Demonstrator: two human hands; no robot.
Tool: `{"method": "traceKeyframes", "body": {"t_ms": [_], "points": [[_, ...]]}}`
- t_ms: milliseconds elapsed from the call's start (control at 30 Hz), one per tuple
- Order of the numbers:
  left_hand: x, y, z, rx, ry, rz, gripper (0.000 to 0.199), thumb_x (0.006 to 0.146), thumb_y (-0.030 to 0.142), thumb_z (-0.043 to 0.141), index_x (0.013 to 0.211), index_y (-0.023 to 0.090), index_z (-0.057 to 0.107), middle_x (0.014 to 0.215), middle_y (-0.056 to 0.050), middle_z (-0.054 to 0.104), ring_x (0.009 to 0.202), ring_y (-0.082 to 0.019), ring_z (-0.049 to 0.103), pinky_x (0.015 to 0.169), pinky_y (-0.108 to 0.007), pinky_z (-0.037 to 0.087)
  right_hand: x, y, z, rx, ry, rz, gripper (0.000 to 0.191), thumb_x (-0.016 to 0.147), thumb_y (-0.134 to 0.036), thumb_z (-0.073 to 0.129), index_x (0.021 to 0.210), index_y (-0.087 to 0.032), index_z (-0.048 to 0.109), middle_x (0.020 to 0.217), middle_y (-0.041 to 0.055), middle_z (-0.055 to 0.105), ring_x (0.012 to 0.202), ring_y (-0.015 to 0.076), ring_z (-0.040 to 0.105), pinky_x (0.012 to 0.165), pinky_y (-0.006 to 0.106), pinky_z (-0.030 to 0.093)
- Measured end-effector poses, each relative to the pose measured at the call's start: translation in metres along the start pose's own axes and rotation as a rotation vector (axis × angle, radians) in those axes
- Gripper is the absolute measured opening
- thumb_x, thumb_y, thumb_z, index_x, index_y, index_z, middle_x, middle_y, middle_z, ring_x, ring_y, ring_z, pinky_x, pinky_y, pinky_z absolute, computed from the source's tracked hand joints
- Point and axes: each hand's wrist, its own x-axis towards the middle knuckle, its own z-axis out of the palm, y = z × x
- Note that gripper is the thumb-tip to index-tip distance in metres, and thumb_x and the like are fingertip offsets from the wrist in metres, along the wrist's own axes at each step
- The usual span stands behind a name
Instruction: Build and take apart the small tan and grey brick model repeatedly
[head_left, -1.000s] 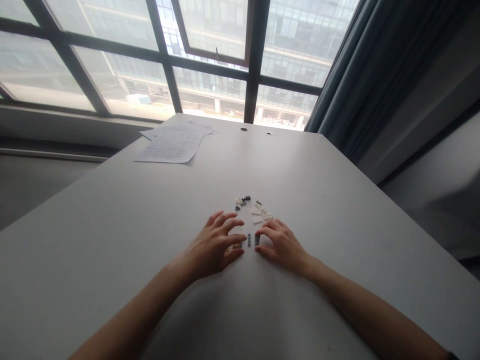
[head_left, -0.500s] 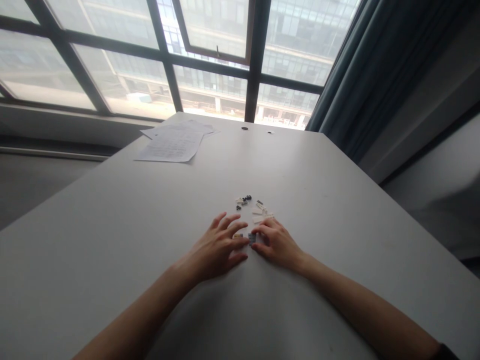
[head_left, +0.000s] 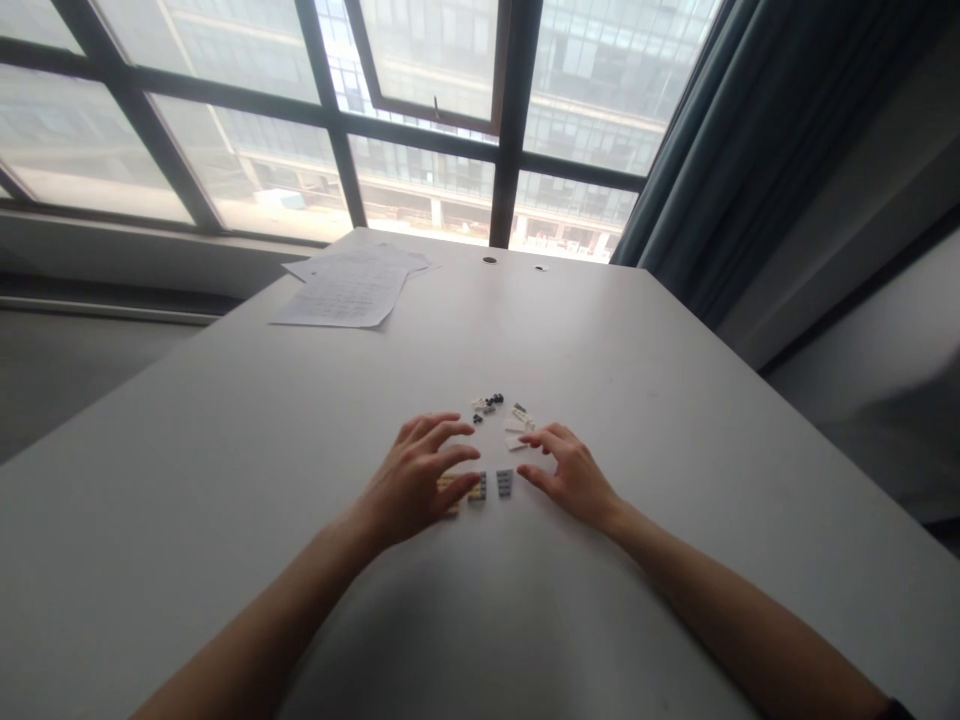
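Note:
My left hand (head_left: pixel 416 475) hovers with fingers spread over tan building bricks (head_left: pixel 475 492), partly hiding them. A grey strip with studs (head_left: pixel 483 485) borders the tan bricks on their right. Just right of that, a separate small grey studded brick (head_left: pixel 505 484) lies on the table. My right hand (head_left: pixel 566 475) has its thumb and fingers apart, the thumb near the grey brick and the fingertips by a white flat piece (head_left: pixel 516 443). Neither hand appears to hold anything.
Beyond my hands lie small black pieces (head_left: pixel 496 398) and several white and grey pieces (head_left: pixel 523 413). Printed papers (head_left: pixel 345 288) rest on the far left of the white table (head_left: pixel 637 400). Windows and a dark curtain (head_left: pixel 720 130) stand behind.
My right hand has let go of the grey brick and opened. My left hand has drawn back to the left, uncovering more of the tan and grey bricks.

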Motion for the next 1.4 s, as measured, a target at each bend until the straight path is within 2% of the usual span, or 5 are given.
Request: {"method": "traceKeyframes", "body": {"t_ms": [267,500,833,1200,1400], "points": [[-0.013,-0.057,-0.002,-0.146,0.422,-0.434,0.022,0.085,0.040,0.055,0.084,0.021,0.067,0.095,-0.004,0.067,0.094,-0.020,0.060,0.090,-0.037,0.046,0.047,0.032,-0.020,-0.130,0.088,0.080,0.022,0.080,-0.020,0.063,0.102,-0.019,0.067,0.093,0.0057,0.063,0.085,0.0173,0.057,0.083,0.032,0.045],[-0.018,-0.065,0.006,-0.180,0.391,-0.480,0.024,0.084,0.043,0.055,0.082,0.021,0.067,0.093,-0.004,0.067,0.093,-0.021,0.061,0.091,-0.037,0.046,0.066,0.053,-0.012,-0.057,-0.028,0.076,0.031,0.082,-0.006,0.049,0.100,-0.019,0.070,0.093,0.0044,0.064,0.074,0.0116,0.056,0.078,0.026,0.046],[-0.018,-0.067,0.009,-0.167,0.392,-0.499,0.027,0.083,0.044,0.055,0.082,0.021,0.068,0.092,-0.004,0.067,0.093,-0.021,0.061,0.090,-0.035,0.046,0.041,0.053,-0.021,0.019,-0.105,0.042,0.024,0.075,-0.013,0.059,0.096,-0.019,0.069,0.088,0.0016,0.060,0.063,0.0091,0.050,0.065,0.023,0.044],[-0.019,-0.068,0.011,-0.164,0.411,-0.470,0.023,0.082,0.042,0.057,0.080,0.021,0.068,0.089,-0.003,0.067,0.090,-0.021,0.061,0.088,-0.035,0.046,0.033,0.050,-0.027,-0.148,-0.090,-0.031,0.015,0.079,-0.016,0.061,0.092,-0.019,0.068,0.090,0.0046,0.062,0.082,0.0157,0.055,0.075,0.028,0.045],[-0.019,-0.069,0.011,-0.153,0.398,-0.470,0.025,0.083,0.043,0.057,0.081,0.021,0.069,0.090,-0.003,0.068,0.091,-0.021,0.061,0.087,-0.034,0.046,0.051,0.042,-0.022,-0.199,-0.074,-0.090,0.026,0.082,-0.013,0.059,0.107,-0.020,0.066,0.099,0.0057,0.064,0.094,0.0184,0.055,0.087,0.033,0.043]]}}
